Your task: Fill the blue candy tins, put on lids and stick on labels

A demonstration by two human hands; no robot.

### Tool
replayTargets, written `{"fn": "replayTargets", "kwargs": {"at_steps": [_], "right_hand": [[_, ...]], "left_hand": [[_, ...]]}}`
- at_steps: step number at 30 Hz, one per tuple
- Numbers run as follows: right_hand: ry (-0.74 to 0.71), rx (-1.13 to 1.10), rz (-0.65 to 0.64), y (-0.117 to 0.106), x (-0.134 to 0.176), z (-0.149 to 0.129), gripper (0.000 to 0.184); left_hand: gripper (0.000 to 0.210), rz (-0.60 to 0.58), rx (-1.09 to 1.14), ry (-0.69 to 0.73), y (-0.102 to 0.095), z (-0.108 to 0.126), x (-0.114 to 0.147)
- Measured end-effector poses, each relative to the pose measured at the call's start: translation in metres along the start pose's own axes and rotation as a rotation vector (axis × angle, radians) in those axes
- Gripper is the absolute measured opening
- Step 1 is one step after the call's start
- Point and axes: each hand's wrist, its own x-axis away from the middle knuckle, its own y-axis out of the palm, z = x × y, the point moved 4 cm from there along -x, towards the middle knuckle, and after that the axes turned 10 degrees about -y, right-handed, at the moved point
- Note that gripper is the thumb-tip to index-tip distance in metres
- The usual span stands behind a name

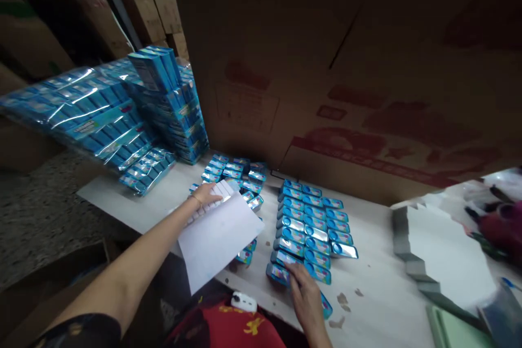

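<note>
My left hand (206,194) is closed on a sheet of white labels (220,236). One part of it is folded up, showing rows of small white rectangles, and its plain lower part hangs over the table's front edge. My right hand (305,293) has its fingers drawn together at the nearest end of a block of small blue boxes (292,234). Its fingertips touch a box there; whether something thin is pinched between them is hidden. Another group of blue boxes (232,168) lies behind and partly under the sheet.
Plastic-wrapped packs of blue boxes (101,114) and a tall stack (179,114) stand at left. A large cardboard carton (326,81) walls off the back. A pile of white card (446,255) and a green block (457,329) lie right on the white table (379,283).
</note>
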Motion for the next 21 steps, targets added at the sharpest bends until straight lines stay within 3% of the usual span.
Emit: {"fn": "replayTargets", "kwargs": {"at_steps": [3, 6, 8, 11, 14, 17, 21], "right_hand": [[-0.024, 0.018, -0.015, 0.000, 0.003, -0.009, 0.026], [-0.112, 0.115, 0.007, -0.006, -0.014, -0.026, 0.028], [-0.222, 0.214, 0.045, -0.014, -0.039, -0.048, 0.031], [-0.383, 0.374, 0.108, -0.030, -0.085, -0.085, 0.037], [-0.479, 0.517, 0.088, -0.046, -0.116, -0.104, 0.035], [-0.532, 0.591, 0.041, -0.056, -0.115, -0.101, 0.035], [-0.618, 0.577, 0.075, -0.061, -0.089, -0.090, 0.036]], "left_hand": [[0.056, 0.053, -0.162, 0.028, 0.025, 0.003, 0.020], [0.034, 0.048, -0.297, 0.122, 0.031, 0.025, 0.040], [0.023, -0.037, -0.263, 0.260, 0.030, 0.053, 0.058], [0.022, -0.178, -0.230, 0.510, 0.027, 0.106, 0.095], [0.024, -0.227, -0.283, 0.665, 0.025, 0.147, 0.129], [0.025, -0.248, -0.328, 0.742, 0.026, 0.167, 0.149], [0.025, -0.357, -0.325, 0.772, 0.031, 0.178, 0.162]]}}
